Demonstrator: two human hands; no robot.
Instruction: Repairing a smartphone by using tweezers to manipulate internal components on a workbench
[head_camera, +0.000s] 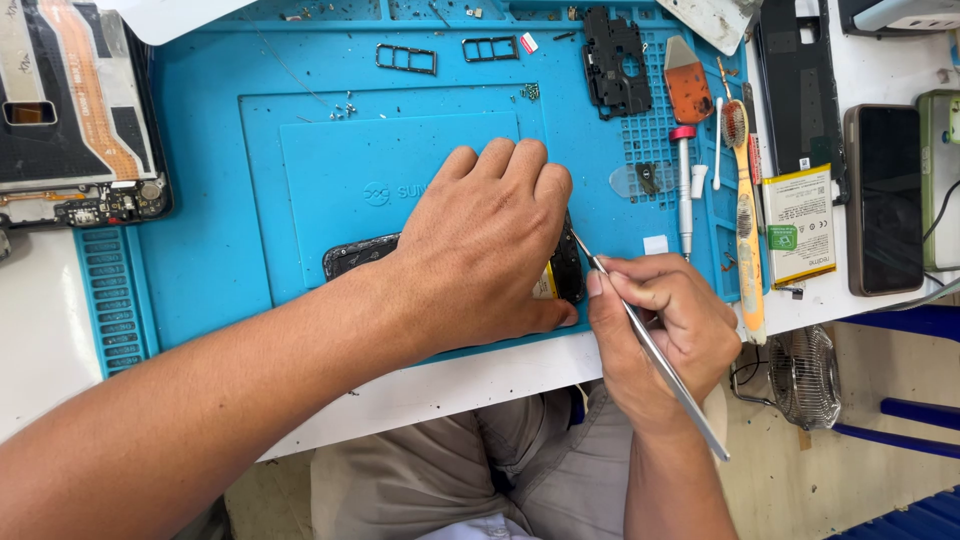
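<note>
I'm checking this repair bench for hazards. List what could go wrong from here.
1. The tweezers in the right hand probe the opened phone beside the left hand; a slip could scratch parts or jab a finger.
2. Loose screws lie on the blue mat; a forearm sweep might scatter them.

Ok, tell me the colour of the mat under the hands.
The mat is bright blue, seen clearly in the head view.
</note>
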